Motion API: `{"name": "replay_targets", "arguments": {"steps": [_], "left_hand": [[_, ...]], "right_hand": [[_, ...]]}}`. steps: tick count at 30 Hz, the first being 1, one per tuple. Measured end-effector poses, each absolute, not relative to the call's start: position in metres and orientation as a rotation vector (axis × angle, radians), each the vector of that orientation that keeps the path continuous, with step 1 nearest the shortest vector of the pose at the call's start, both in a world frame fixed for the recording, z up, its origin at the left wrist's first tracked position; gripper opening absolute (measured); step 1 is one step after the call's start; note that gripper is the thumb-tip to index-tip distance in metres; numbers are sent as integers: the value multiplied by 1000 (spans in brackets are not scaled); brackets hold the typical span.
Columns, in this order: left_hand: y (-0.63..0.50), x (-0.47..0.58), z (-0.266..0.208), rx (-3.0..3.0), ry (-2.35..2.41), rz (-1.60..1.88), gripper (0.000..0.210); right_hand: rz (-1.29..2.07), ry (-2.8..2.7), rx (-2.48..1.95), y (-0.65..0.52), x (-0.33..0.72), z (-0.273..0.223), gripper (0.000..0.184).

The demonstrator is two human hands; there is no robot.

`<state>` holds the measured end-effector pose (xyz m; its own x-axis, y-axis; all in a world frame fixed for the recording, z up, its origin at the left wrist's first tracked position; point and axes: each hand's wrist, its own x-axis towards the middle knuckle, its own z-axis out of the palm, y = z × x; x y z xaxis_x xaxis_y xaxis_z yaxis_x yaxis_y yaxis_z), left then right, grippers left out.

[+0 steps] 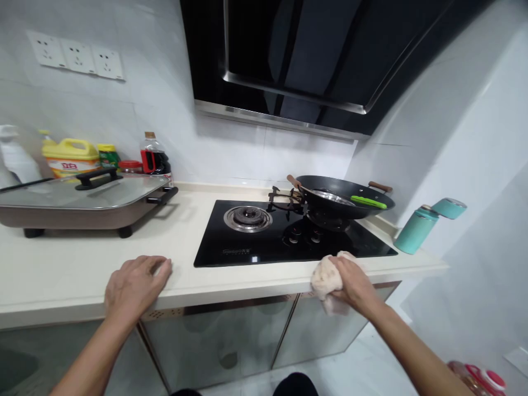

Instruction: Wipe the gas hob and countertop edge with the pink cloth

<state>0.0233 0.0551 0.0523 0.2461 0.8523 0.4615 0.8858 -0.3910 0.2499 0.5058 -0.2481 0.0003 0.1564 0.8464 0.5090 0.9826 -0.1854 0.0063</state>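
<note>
My right hand (352, 280) grips a bunched pale cloth (326, 276) at the counter's front edge, just below the black gas stove (243, 247). Part of the cloth hangs down over the cabinet front. My left hand (136, 286) rests on the cream countertop (185, 220) near its edge, to the left of the stove, thumb apart and nothing held. The stove's left burner (248, 218) is uncovered. A black pot support (285, 201) sits towards the back of the stove. Over the right burner stands a black wok (344, 190) with a green-handled utensil (368, 202) in it.
An electric pan (74, 217) with a glass lid stands at the left. Behind it are a yellow jug (71, 157), a sauce bottle (154, 157) and other containers. A teal flask (416, 230) stands right of the stove. The dark range hood (284, 55) hangs low overhead.
</note>
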Motion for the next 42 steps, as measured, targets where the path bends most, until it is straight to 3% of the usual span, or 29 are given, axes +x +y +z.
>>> {"name": "replay_targets", "arguments": {"steps": [9, 15, 21, 29, 35, 42], "left_hand": [[51, 24, 49, -2395, -1680, -921, 40], [51, 23, 45, -2369, -1659, -973, 38], [44, 22, 48, -2372, -1661, -962, 34], [42, 22, 45, -2363, -1639, -1013, 33], [42, 26, 44, -2358, -1651, -1020, 33], [38, 27, 51, -2359, -1699, -977, 35]], "right_hand": [[-574, -1905, -1887, -121, 289, 9, 86], [-601, -1968, -1774, -79, 215, 11, 87], [-499, -2005, -1680, -93, 248, 1, 70], [-506, -1824, -1993, -174, 384, 6, 49], [-754, -1739, -1964, -220, 456, -13, 67], [-591, -1791, -1943, -154, 339, -10, 86]]}}
